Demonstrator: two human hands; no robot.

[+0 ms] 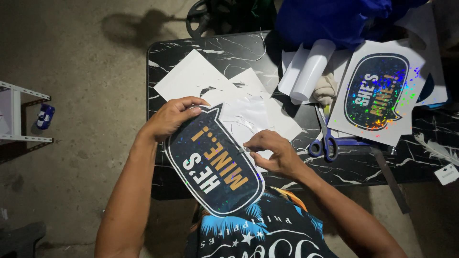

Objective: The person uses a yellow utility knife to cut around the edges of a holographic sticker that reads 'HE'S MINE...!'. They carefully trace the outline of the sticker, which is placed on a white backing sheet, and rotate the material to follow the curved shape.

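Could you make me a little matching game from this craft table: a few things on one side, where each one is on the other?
Things:
1. speech-bubble sign
2. scissors
3. white roll
4. uncut printed sheet

Places:
A. lying at the table's far edge, under blue cloth
B. held by the left hand
C. flat at the far right
D. between the right hand and the printed sheet

Pairs: 1-B, 2-D, 3-A, 4-C

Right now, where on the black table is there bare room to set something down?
Bare marble shows along the table's back-left edge, behind the white sheets, and at the front right, between the scissors and the small tag. The middle is crowded: both hands, left and right, hold the cutout sign there. Rolls and a second sign fill the back right.
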